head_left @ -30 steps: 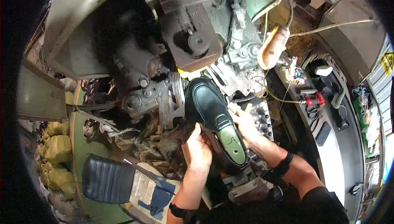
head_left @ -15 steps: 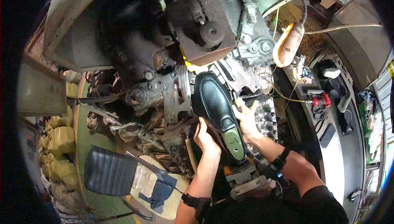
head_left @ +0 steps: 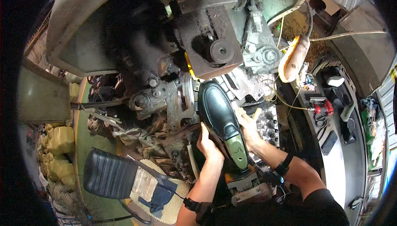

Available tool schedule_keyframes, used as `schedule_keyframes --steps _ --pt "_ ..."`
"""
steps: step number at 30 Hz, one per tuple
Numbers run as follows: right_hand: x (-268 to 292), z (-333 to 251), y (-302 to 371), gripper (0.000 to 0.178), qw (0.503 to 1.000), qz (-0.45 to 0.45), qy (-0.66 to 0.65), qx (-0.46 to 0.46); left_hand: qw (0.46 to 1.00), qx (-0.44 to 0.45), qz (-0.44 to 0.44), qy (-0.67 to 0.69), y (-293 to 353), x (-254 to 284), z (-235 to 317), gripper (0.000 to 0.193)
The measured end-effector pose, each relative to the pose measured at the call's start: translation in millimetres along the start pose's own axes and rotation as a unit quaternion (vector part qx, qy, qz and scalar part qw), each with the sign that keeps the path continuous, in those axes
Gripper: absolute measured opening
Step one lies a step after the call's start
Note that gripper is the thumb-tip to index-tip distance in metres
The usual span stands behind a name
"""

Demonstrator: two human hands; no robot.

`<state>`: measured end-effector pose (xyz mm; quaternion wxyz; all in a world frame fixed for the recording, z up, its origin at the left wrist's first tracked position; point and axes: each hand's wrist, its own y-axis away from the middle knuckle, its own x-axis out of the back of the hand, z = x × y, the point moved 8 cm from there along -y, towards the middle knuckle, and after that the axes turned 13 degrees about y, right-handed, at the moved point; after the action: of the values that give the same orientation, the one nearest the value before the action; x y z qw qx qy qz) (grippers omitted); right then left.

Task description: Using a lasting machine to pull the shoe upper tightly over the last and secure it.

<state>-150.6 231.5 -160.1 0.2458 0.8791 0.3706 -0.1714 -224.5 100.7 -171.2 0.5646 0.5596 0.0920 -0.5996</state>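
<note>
A black leather loafer upper [head_left: 217, 108] is stretched over a green shoe last [head_left: 236, 149], its toe pointing away from me under the machine's head. My left hand [head_left: 210, 144] presses against the shoe's left side near the heel, with its other fingers hidden underneath. On the opposite side, my right hand [head_left: 249, 130] holds the shoe, the thumb along its edge and fingers reaching forward. The heel end of the last rests at a metal support [head_left: 244, 180] close to my body. Just past the toe are the machine's metal plates [head_left: 242, 83].
A dark block with a round knob [head_left: 222, 51] overhangs the toe. A lit lamp [head_left: 294, 58] hangs at right. The side bench [head_left: 335, 164] carries a phone [head_left: 329, 143], scissors and a red tool [head_left: 323, 107]. A black-backed chair [head_left: 111, 172] stands at lower left, beyond it yellow bundles [head_left: 61, 140].
The view has shifted a little, so the machine and shoe appear slightly lower. Both hands keep the same hold on the shoe.
</note>
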Motion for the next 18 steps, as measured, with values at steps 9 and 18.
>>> schedule_keyframes --steps 9,18 --pt "0 -17 11 0.042 1.000 -0.012 -0.009 0.016 0.993 0.084 -0.067 0.049 10 -17 -7 0.044" --pt "12 -30 13 0.052 0.975 0.081 0.167 0.125 0.999 0.035 -0.022 0.017 14 -14 -2 0.046"
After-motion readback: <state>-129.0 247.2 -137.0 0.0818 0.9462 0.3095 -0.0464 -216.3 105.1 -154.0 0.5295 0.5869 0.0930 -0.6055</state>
